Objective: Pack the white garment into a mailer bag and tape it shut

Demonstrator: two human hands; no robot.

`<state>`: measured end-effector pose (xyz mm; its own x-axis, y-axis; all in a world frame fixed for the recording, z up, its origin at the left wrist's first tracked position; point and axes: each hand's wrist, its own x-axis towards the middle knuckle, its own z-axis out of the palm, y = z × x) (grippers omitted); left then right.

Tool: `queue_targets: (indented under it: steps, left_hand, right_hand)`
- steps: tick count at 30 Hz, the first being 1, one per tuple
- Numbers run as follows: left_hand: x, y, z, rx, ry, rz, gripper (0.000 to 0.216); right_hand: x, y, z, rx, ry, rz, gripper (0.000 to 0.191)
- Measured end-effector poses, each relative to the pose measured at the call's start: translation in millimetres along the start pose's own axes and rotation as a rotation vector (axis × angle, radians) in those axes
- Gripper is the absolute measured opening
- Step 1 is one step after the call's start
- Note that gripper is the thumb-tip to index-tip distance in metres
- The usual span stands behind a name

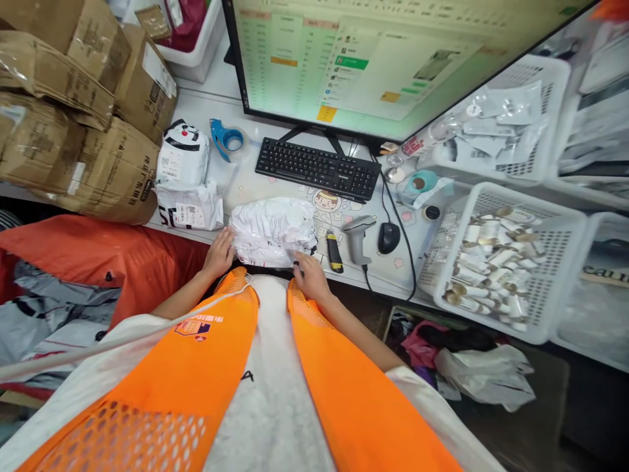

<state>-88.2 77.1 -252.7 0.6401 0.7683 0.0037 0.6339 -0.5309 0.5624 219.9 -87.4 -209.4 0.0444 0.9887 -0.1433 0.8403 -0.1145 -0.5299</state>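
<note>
A crumpled white plastic parcel (273,231) lies at the desk's near edge, in front of the black keyboard (317,168). My left hand (219,254) rests against the parcel's left side with its fingers curled on the wrapping. My right hand (310,275) grips the parcel's lower right corner, fingers pressed on the plastic. A yellow-and-black utility knife (335,252) and a grey barcode scanner (358,237) lie just right of the parcel.
Two sealed white parcels (187,177) and stacked cardboard boxes (78,111) stand at the left. A monitor (383,59), mouse (388,237), blue tape dispenser (227,139) and white baskets of small tubes (496,262) fill the right side. An orange sack (98,255) sits below left.
</note>
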Motion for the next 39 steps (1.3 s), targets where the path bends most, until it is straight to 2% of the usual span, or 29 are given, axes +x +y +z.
queue_targets:
  steps: [2,5,8,10,13,18,22,25,28,31,35,37,39]
  left_hand:
    - [6,13,9,0.018,-0.048,0.057,0.058]
    - [21,26,28,0.071,-0.138,0.083,0.063]
    - [29,24,45,0.099,-0.188,0.048,0.070]
    - [29,16,52,0.092,-0.207,0.044,0.072]
    - [27,6,58,0.070,-0.214,0.052,0.073]
    - [28,-3,64,0.051,-0.227,0.061,0.073]
    - [30,-5,65,0.047,-0.251,0.066,0.074]
    - [31,-5,64,0.043,-0.245,0.064,0.074]
    - [33,-3,59,0.047,-0.234,0.075,0.074]
    - [32,-2,50,0.054,-0.242,0.102,0.072]
    - [22,-1,37,0.072,-0.195,0.080,0.071]
    - [14,1,33,0.077,-0.155,0.053,0.073]
    - [6,5,32,0.084,-0.137,0.057,0.076]
  right_hand:
    - [16,-16,13,-0.009,-0.046,-0.127,0.052]
    - [43,-32,39,-0.089,-0.160,-0.232,0.062]
    - [56,-31,59,-0.151,-0.254,-0.259,0.068]
    - [53,-22,65,-0.167,-0.274,-0.262,0.068]
    - [35,-2,62,-0.172,-0.264,-0.223,0.068]
    - [0,33,51,-0.216,-0.239,-0.032,0.066]
    - [-1,41,57,-0.262,-0.331,0.045,0.070]
    - [8,38,60,-0.278,-0.357,0.040,0.079]
    - [11,35,54,-0.289,-0.360,0.001,0.086]
    - [-3,38,39,-0.286,-0.325,-0.015,0.078]
    - [-43,56,7,-0.162,-0.142,0.069,0.050]
    - [-56,67,-12,-0.131,-0.052,0.107,0.046]
    - [-55,74,-29,-0.140,0.005,0.117,0.049]
